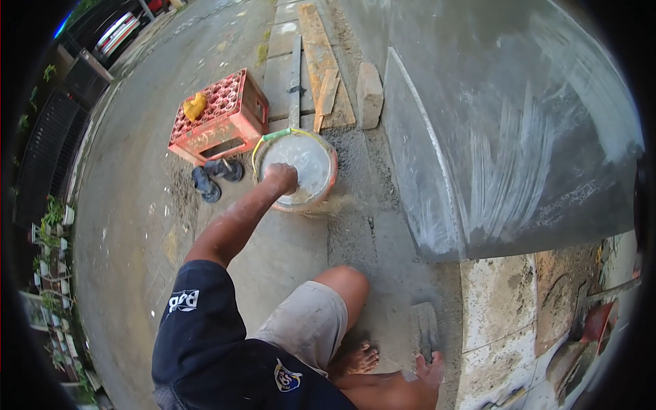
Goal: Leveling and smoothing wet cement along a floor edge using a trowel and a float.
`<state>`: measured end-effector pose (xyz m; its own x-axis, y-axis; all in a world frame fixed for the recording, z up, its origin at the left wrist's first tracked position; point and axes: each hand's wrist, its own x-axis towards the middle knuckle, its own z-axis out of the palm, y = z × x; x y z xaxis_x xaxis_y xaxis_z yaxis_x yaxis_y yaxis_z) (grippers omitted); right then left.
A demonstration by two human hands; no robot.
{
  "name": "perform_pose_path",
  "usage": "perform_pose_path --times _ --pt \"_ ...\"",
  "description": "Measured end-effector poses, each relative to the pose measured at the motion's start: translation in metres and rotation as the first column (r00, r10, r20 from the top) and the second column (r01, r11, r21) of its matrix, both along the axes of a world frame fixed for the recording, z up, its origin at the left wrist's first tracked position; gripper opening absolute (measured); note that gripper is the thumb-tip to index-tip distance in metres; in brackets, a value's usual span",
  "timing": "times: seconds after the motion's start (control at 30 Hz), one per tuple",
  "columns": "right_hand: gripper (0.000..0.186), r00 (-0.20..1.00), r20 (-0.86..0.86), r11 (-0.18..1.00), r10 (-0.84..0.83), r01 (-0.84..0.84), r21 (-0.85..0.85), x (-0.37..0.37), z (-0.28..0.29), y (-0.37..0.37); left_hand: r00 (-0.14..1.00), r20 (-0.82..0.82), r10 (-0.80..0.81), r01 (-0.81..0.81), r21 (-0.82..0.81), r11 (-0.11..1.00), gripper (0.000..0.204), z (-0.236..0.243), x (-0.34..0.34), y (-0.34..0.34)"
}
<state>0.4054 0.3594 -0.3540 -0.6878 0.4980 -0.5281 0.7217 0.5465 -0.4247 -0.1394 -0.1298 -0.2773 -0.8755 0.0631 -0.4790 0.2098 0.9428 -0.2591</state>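
My left hand [281, 179] reaches out over a round bucket [333, 174] with a yellow wire handle and a green grip. Its fingers are curled closed above the grey, watery content; whatever they may hold is hidden beneath the hand. Low on the right, my right hand [430, 372] is at the near end of a flat, cement-coated plastering trowel [424, 324], with its fingers around that end. The trowel lies close over the grey ground beside my bare foot [361, 358].
A red bottle crate [208, 140] carries a crumpled yellow item [195, 106]; dark slippers [217, 176] lie beside it. Wooden planks [328, 65] and a concrete block [370, 96] stand beyond the bucket. A smeared grey wall [519, 150] rises on the right.
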Motion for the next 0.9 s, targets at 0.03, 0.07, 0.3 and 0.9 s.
perform_pose_path --times 0.03,0.07,0.3,0.9 --pt "0.051 1.000 0.001 1.000 0.026 -0.026 0.000 -0.013 0.004 0.004 1.000 -0.006 0.029 -0.028 0.023 0.999 0.042 0.001 0.003 -0.003" --pt "0.052 0.991 0.056 0.991 0.124 -0.127 0.052 -0.025 0.008 0.008 0.998 -0.014 0.054 -0.054 0.043 0.998 0.048 0.003 0.006 -0.005" --pt "0.064 0.940 0.132 0.935 0.315 -0.331 0.126 -0.068 0.018 0.034 0.987 0.071 0.141 -0.141 0.000 0.990 0.043 0.023 0.008 0.005" --pt "0.033 0.655 -0.075 0.604 0.752 -0.638 0.477 -0.039 -0.062 0.077 0.213 0.906 0.367 -0.966 0.251 -0.059 0.029 -0.052 -0.020 -0.063"
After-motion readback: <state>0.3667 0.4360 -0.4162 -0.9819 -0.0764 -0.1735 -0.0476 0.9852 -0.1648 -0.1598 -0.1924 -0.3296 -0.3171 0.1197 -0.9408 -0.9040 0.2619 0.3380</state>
